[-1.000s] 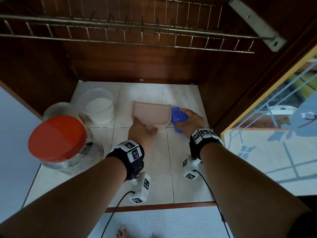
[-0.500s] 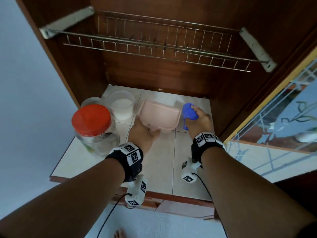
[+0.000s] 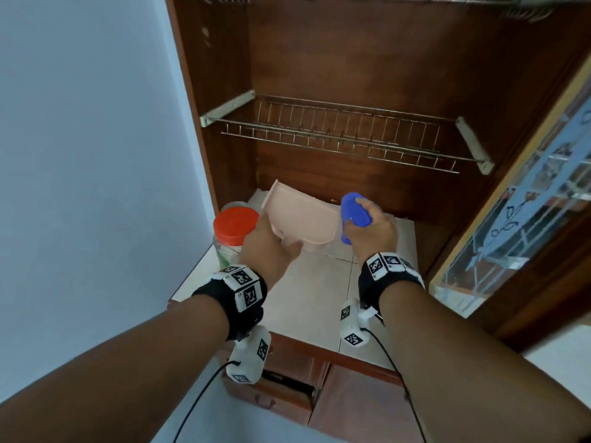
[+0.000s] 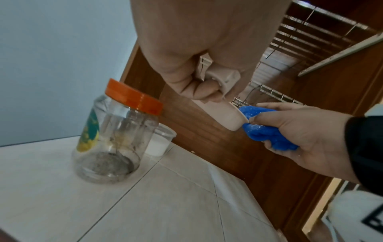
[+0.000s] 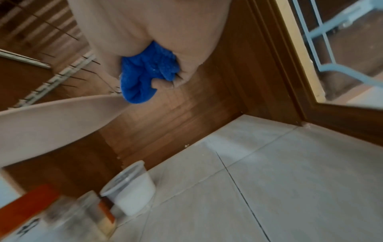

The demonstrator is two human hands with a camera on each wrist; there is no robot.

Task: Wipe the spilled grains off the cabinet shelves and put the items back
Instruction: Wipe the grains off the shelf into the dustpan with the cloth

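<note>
Over the tiled shelf (image 3: 319,302): both hands are working above it, off the surface.
Left hand (image 3: 271,244): fingers are curling round the handle of the pink dustpan (image 3: 300,219), holding it tilted in the air.
Right hand (image 3: 372,228): is clenching a bunched blue cloth (image 3: 353,212), right at the dustpan's right edge; white specks are clinging to the cloth in the left wrist view.
Grains: shelf tiles are looking mostly clean; a few bits are sitting at the back edge, probably leftover grains, too small to be sure.
Items: jar (image 3: 235,233) with orange lid and a white tub (image 4: 158,142) are standing at the shelf's left side, tub behind the jar.
Rack (image 3: 339,139): wire rack above is holding nothing.
Progress: wiping looks nearly done, judging by the tiles. Left: emptying the dustpan, checking the back edge, placing items back.
</note>
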